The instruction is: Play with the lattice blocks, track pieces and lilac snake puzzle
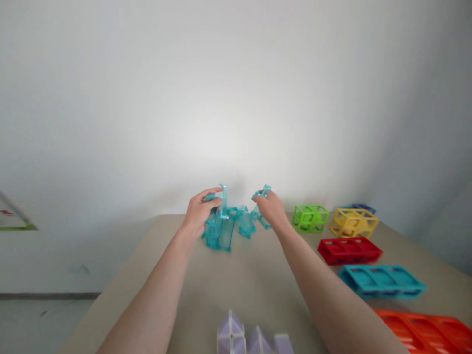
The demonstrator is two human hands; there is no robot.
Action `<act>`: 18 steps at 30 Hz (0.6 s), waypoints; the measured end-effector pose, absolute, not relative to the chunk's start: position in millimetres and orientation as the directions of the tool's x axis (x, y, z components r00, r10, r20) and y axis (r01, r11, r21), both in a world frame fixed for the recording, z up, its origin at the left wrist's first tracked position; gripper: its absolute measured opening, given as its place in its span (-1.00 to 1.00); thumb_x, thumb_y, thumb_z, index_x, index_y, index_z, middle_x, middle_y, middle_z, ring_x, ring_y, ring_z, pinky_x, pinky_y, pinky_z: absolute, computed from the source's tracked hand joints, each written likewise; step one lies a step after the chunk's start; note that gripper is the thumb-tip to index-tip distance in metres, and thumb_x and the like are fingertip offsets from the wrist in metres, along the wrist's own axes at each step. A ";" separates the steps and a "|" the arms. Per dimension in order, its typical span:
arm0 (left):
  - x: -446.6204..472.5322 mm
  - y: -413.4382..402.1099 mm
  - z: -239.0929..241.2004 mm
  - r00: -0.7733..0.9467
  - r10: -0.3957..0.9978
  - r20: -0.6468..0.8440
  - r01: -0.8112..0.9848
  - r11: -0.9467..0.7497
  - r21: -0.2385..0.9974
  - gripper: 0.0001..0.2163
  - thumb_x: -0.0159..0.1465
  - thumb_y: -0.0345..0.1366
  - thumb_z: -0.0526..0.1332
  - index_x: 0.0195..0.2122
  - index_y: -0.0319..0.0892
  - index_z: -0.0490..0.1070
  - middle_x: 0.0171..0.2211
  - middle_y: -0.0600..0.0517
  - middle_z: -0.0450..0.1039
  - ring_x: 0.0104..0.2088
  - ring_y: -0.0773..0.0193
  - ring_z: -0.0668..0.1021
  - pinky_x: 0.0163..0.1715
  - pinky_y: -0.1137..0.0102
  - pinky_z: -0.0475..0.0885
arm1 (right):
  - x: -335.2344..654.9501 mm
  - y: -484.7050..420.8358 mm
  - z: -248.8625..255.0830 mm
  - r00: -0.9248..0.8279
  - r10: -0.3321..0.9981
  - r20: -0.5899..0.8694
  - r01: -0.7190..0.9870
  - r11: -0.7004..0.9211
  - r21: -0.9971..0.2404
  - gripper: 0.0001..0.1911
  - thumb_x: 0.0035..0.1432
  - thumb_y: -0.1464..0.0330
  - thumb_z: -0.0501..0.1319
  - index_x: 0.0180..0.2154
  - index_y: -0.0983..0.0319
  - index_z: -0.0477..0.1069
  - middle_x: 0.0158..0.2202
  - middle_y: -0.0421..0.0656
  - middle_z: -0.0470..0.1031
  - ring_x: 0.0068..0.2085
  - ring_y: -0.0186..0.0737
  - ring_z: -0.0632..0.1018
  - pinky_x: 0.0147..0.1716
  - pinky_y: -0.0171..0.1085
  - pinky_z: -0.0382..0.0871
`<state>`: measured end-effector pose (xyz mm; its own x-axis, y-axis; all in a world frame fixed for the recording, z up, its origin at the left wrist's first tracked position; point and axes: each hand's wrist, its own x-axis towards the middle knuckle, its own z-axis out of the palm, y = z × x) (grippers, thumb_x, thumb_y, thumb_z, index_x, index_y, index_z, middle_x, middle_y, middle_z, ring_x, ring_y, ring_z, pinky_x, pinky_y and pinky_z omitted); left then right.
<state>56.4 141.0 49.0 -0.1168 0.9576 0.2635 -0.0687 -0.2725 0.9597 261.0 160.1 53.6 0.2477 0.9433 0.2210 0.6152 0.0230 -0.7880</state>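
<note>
A clear teal plastic piece made of several linked segments (228, 223) stands near the far edge of the beige table (254, 275). My left hand (199, 211) grips its left end, fingers curled round the top. My right hand (271, 206) pinches its right end, held a little above the table. Both forearms reach forward from the bottom of the view. The picture is slightly smeared by motion.
On the right lie a green frame block (310, 218), a yellow one (354, 222), a dark blue piece (363, 207), a red block (349, 250), a teal block (381, 281) and an orange block (427, 329). A lilac segmented piece (250, 339) lies at the near edge. A white wall stands behind.
</note>
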 end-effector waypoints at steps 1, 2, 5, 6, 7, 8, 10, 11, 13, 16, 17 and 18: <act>49.3 146.5 43.0 -0.149 0.941 0.305 0.082 -0.296 0.952 -0.62 -0.04 -0.32 0.33 -0.13 -0.21 0.54 -0.59 0.12 0.39 -0.61 0.40 0.41 -0.58 0.51 0.29 | 271.0 167.7 46.6 0.292 0.936 0.198 0.632 -0.033 -0.774 -0.70 0.03 0.27 0.12 -0.27 0.32 0.47 -0.23 0.09 0.54 -0.13 0.09 0.52 -0.20 -0.15 0.32; 42.5 152.5 36.0 -0.190 0.927 0.323 0.246 -0.274 0.930 -0.64 -0.01 -0.32 0.29 -0.13 -0.18 0.54 -0.61 0.13 0.37 -0.62 0.40 0.41 -0.59 0.50 0.29 | 279.9 174.9 38.4 0.322 0.932 0.167 0.643 -0.085 -0.761 -0.69 0.04 0.26 0.12 -0.29 0.34 0.48 -0.25 0.14 0.54 -0.13 0.13 0.53 -0.20 -0.13 0.33; 28.4 170.1 11.7 -0.235 0.923 0.304 0.350 -0.211 0.913 -0.64 -0.01 -0.38 0.25 -0.14 -0.22 0.55 -0.54 0.05 0.44 -0.56 0.31 0.47 -0.50 0.42 0.37 | 294.3 191.5 10.0 0.342 0.935 0.096 0.668 -0.170 -0.724 -0.70 0.03 0.23 0.18 -0.37 0.36 0.49 -0.33 0.21 0.54 -0.15 0.19 0.55 -0.22 -0.09 0.36; 26.8 174.9 3.7 -0.236 0.922 0.306 0.374 -0.204 0.905 -0.63 -0.02 -0.39 0.26 -0.13 -0.21 0.55 -0.47 0.01 0.49 -0.49 0.26 0.51 -0.42 0.38 0.41 | 294.3 195.2 0.9 0.329 0.940 0.090 0.677 -0.169 -0.717 -0.70 0.04 0.21 0.20 -0.38 0.35 0.49 -0.33 0.20 0.55 -0.14 0.19 0.55 -0.20 -0.09 0.37; 26.7 178.7 -3.6 -0.235 0.921 0.311 0.394 -0.203 0.897 -0.60 -0.02 -0.38 0.27 -0.09 -0.20 0.54 -0.38 -0.04 0.53 -0.40 0.21 0.55 -0.32 0.34 0.44 | 292.4 198.1 -7.6 0.311 0.946 0.093 0.684 -0.155 -0.713 -0.69 0.05 0.19 0.20 -0.37 0.33 0.50 -0.32 0.19 0.56 -0.13 0.17 0.55 -0.18 -0.09 0.37; 27.9 181.5 -9.9 -0.230 0.919 0.321 0.411 -0.208 0.888 -0.55 -0.01 -0.35 0.30 -0.03 -0.18 0.50 -0.28 -0.08 0.55 -0.28 0.15 0.56 -0.21 0.30 0.44 | 289.1 200.1 -15.1 0.288 0.952 0.101 0.689 -0.132 -0.713 -0.67 0.07 0.16 0.20 -0.36 0.32 0.50 -0.30 0.18 0.56 -0.11 0.15 0.55 -0.15 -0.10 0.37; 32.4 183.6 -19.2 -0.215 0.913 0.348 0.433 -0.230 0.872 -0.47 0.02 -0.27 0.33 0.08 -0.16 0.43 -0.09 -0.14 0.52 -0.06 0.05 0.52 -0.02 0.22 0.37 | 281.2 201.7 -27.0 0.240 0.962 0.129 0.689 -0.075 -0.720 -0.62 0.13 0.11 0.15 -0.34 0.30 0.52 -0.27 0.16 0.57 -0.08 0.10 0.54 -0.11 -0.12 0.35; 34.8 183.3 -22.2 -0.207 0.909 0.361 0.439 -0.244 0.865 -0.45 0.03 -0.23 0.33 0.10 -0.16 0.41 -0.01 -0.16 0.49 0.02 0.02 0.48 0.06 0.20 0.32 | 277.9 201.5 -31.6 0.217 0.965 0.143 0.685 -0.046 -0.727 -0.60 0.17 0.11 0.11 -0.33 0.29 0.52 -0.25 0.15 0.57 -0.08 0.08 0.54 -0.09 -0.12 0.34; 38.3 180.6 -25.5 -0.197 0.901 0.386 0.442 -0.270 0.856 -0.46 0.06 -0.15 0.33 0.09 -0.16 0.42 0.06 -0.17 0.45 0.10 -0.01 0.43 0.14 0.17 0.23 | 274.7 199.8 -38.8 0.185 0.967 0.175 0.666 0.007 -0.745 -0.57 0.23 0.12 0.03 -0.31 0.28 0.53 -0.22 0.12 0.58 -0.06 0.05 0.54 -0.04 -0.12 0.32; 38.5 174.7 -29.1 -0.223 0.884 0.412 0.422 -0.293 0.858 -0.52 0.12 -0.07 0.29 0.03 -0.18 0.48 0.05 -0.19 0.47 0.11 -0.02 0.43 0.18 0.15 0.19 | 278.5 196.9 -47.9 0.189 0.956 0.225 0.618 0.062 -0.784 -0.55 0.26 0.15 -0.05 -0.20 0.24 0.53 -0.11 0.05 0.56 0.01 -0.01 0.51 0.03 -0.13 0.27; 37.5 172.9 -31.1 -0.246 0.873 0.421 0.407 -0.301 0.862 -0.53 0.15 -0.04 0.25 0.02 -0.20 0.48 0.04 -0.20 0.47 0.11 -0.02 0.44 0.18 0.15 0.19 | 281.1 196.5 -50.9 0.209 0.949 0.238 0.598 0.069 -0.799 -0.53 0.27 0.15 -0.07 -0.15 0.24 0.52 -0.07 0.04 0.55 0.04 -0.02 0.49 0.05 -0.13 0.25; 36.3 171.3 -33.8 -0.272 0.860 0.431 0.388 -0.312 0.867 -0.53 0.19 -0.02 0.20 0.02 -0.21 0.48 0.04 -0.20 0.47 0.12 0.00 0.43 0.19 0.16 0.18 | 283.9 196.6 -53.9 0.234 0.940 0.247 0.576 0.070 -0.815 -0.51 0.27 0.14 -0.10 -0.11 0.24 0.50 -0.04 0.03 0.53 0.06 -0.03 0.47 0.07 -0.13 0.24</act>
<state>36.3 171.3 -33.8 -0.2723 0.8602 0.4312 0.3882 -0.3119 0.8672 283.9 196.6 -53.9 0.2341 0.9403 0.2468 0.5757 0.0705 -0.8146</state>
